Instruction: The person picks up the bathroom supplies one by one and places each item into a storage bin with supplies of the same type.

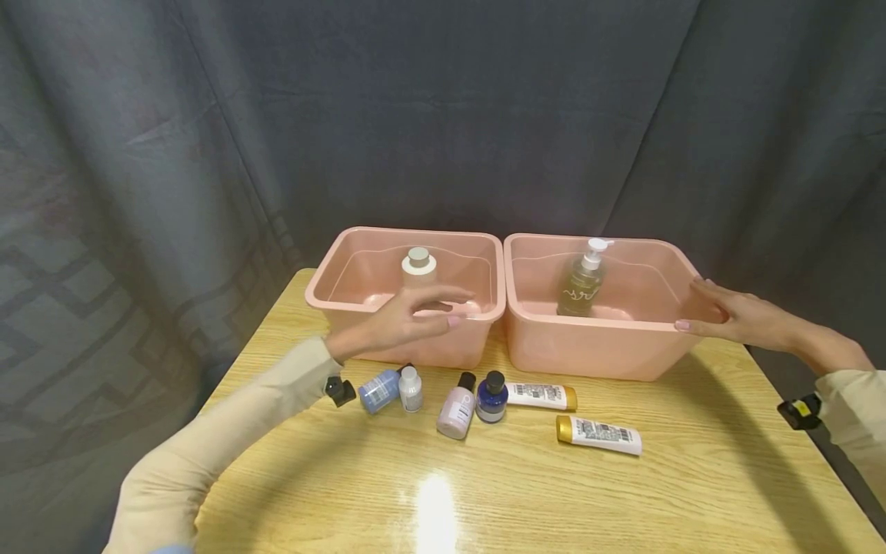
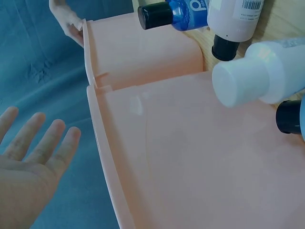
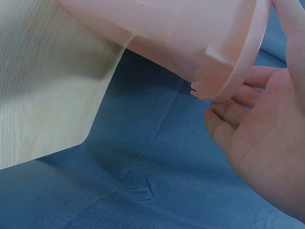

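Over the front of the left pink plastic bin (image 1: 332, 296) my left hand (image 1: 401, 319) hovers with fingers extended and nothing in them. Behind it, a white-capped bottle (image 1: 418, 265) stands in that bin, its lower part hidden by the hand. My right hand (image 1: 751, 317) grips the right pink bin (image 1: 581, 346) at its right front corner. In the right wrist view, the fingers (image 3: 224, 114) bend against the rim. A greenish pump bottle (image 1: 580, 288) with a white pump stands inside the right bin.
Before the bins lie a blue bottle (image 1: 378, 391), a small white bottle (image 1: 411, 391), a pale pink bottle (image 1: 457, 412), a dark blue bottle (image 1: 492, 398) and two gold-capped tubes, one nearer the bins (image 1: 536, 395), one nearer me (image 1: 602, 435). A grey curtain (image 1: 443, 115) hangs behind the wooden table (image 1: 332, 485).
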The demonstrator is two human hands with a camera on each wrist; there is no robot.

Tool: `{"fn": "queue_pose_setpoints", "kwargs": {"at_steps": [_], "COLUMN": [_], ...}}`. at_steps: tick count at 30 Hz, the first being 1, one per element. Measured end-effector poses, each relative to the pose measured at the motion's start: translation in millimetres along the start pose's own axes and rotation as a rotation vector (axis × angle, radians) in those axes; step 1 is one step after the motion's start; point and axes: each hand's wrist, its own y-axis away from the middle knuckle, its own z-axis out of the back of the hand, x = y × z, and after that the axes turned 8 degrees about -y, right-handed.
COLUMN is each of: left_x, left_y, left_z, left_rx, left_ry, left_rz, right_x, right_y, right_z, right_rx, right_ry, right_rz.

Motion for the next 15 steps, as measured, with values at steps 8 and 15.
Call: {"fn": "queue_pose_setpoints", "kwargs": {"at_steps": [8,15], "left_x": [0.8,-0.8], "left_y": [-0.7,0.7], "left_z": [-6.2,-11.3], "left_rx": [0.008,0.028], "left_ry": [-0.042,-0.069], "left_rz": [-0.029,0.001], "right_x": [2,1], "right_y": [0.6,-0.1], "right_z": [-1,-1], "right_rx": [-0.003,0.005], "right_ry": [-0.004,-0.012], "right_rz": [-0.010,-0.010]}}
